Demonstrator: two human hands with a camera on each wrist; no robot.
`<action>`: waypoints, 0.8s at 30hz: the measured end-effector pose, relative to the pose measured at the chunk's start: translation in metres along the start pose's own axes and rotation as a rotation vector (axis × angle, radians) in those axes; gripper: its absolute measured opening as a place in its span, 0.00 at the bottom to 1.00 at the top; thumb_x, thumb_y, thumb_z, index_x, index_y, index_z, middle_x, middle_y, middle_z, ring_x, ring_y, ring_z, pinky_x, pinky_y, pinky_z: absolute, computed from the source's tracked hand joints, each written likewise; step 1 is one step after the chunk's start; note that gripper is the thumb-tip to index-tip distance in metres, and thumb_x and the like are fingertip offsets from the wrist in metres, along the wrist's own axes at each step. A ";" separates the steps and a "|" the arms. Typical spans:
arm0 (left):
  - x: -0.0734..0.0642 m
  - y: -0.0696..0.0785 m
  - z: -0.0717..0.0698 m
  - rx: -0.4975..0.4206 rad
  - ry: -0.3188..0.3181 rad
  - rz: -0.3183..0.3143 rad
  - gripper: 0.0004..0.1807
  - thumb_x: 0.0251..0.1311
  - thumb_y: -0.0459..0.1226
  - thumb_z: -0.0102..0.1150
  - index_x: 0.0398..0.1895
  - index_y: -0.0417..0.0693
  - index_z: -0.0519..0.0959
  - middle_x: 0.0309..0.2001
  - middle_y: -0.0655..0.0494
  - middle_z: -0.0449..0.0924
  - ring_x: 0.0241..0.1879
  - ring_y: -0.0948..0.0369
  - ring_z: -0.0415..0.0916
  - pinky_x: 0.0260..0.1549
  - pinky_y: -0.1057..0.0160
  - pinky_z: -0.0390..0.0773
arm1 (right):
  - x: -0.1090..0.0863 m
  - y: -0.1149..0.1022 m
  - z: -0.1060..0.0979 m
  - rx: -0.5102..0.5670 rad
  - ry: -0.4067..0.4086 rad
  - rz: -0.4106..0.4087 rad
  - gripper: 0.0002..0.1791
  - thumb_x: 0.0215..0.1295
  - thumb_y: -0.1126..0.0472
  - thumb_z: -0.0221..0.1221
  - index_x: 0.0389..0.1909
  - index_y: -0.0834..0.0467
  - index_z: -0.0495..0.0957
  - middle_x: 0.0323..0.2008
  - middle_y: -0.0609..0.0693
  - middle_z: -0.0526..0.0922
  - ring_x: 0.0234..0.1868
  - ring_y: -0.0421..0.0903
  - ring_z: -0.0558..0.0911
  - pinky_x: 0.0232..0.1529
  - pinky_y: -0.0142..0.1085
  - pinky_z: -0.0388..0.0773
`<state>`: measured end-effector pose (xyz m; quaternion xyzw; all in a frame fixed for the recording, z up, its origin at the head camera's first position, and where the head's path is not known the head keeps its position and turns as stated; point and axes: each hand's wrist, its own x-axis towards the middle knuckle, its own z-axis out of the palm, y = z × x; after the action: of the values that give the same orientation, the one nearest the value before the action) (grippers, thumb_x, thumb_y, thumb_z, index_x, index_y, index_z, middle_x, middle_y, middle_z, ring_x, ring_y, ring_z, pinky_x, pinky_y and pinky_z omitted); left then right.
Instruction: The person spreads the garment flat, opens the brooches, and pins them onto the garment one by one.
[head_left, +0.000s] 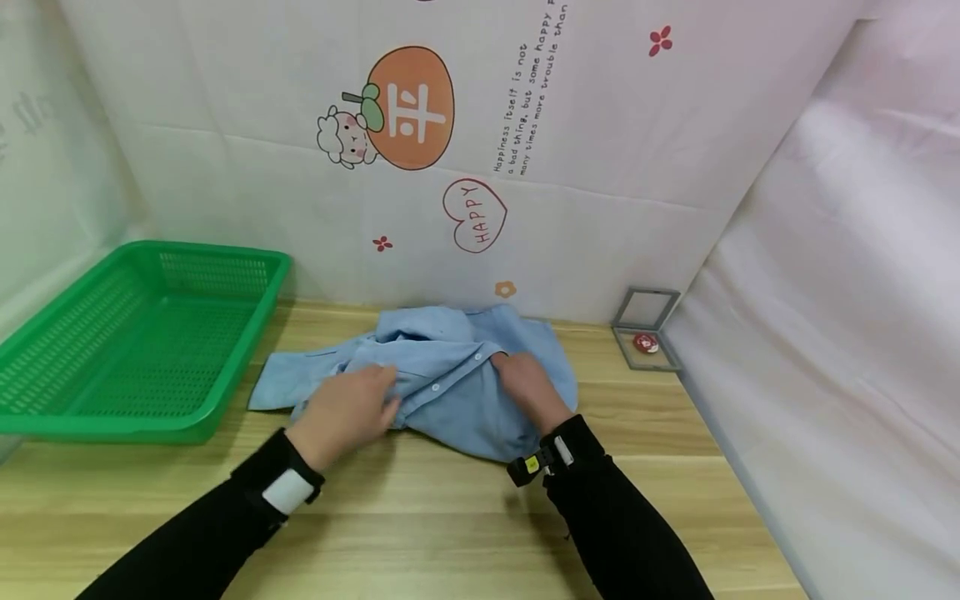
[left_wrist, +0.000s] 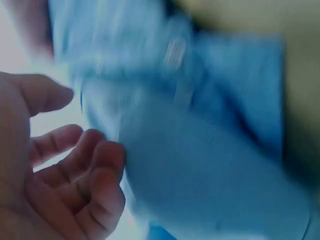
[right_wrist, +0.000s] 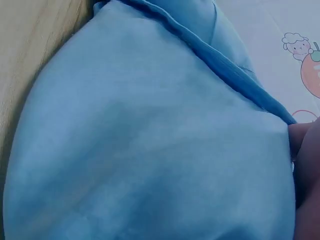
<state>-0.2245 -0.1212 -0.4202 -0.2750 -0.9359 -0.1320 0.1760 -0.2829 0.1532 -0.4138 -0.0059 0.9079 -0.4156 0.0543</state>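
A light blue button-up shirt lies bunched on the wooden table, its strip of white buttons running diagonally across the top. My right hand pinches the shirt's front edge near the upper button. In the right wrist view, that hand shows only partly at the right border, with cloth stretching away from it. My left hand hovers at the shirt's near left side. Seen from the left wrist, its fingers are loosely bent beside the fabric, the thumb held apart and nothing between them.
A green plastic basket stands on the left of the table. At the back right corner lies a small grey hinged case with a round red item in it. White printed cloth hangs behind.
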 end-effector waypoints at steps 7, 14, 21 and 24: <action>-0.009 0.017 0.026 0.108 -0.143 -0.095 0.28 0.55 0.44 0.72 0.51 0.32 0.76 0.33 0.40 0.75 0.23 0.47 0.76 0.21 0.50 0.78 | -0.008 -0.003 -0.001 0.082 -0.053 0.082 0.32 0.73 0.37 0.45 0.46 0.63 0.80 0.48 0.57 0.79 0.48 0.51 0.77 0.57 0.45 0.68; -0.002 0.001 0.043 0.110 -0.160 -0.162 0.25 0.60 0.41 0.70 0.56 0.39 0.76 0.33 0.38 0.76 0.29 0.41 0.76 0.26 0.45 0.78 | -0.017 -0.006 -0.003 0.036 -0.243 0.059 0.38 0.72 0.35 0.46 0.68 0.62 0.71 0.67 0.56 0.69 0.64 0.55 0.69 0.65 0.51 0.62; -0.002 -0.017 0.053 0.104 -0.184 -0.132 0.17 0.66 0.29 0.58 0.56 0.49 0.82 0.41 0.38 0.75 0.33 0.42 0.73 0.30 0.45 0.77 | -0.020 -0.003 -0.007 -0.252 -0.509 -0.240 0.25 0.74 0.43 0.48 0.64 0.48 0.76 0.61 0.46 0.75 0.60 0.47 0.72 0.60 0.44 0.67; -0.002 -0.022 0.049 0.093 -0.155 -0.116 0.16 0.63 0.27 0.60 0.52 0.48 0.84 0.40 0.41 0.74 0.33 0.45 0.71 0.32 0.48 0.76 | -0.016 -0.001 -0.016 -0.229 -0.607 -0.306 0.20 0.69 0.58 0.51 0.61 0.48 0.75 0.52 0.47 0.77 0.50 0.48 0.75 0.48 0.43 0.72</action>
<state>-0.2478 -0.1232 -0.4688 -0.2212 -0.9662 -0.0766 0.1079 -0.2685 0.1655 -0.4010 -0.2710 0.8798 -0.2938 0.2574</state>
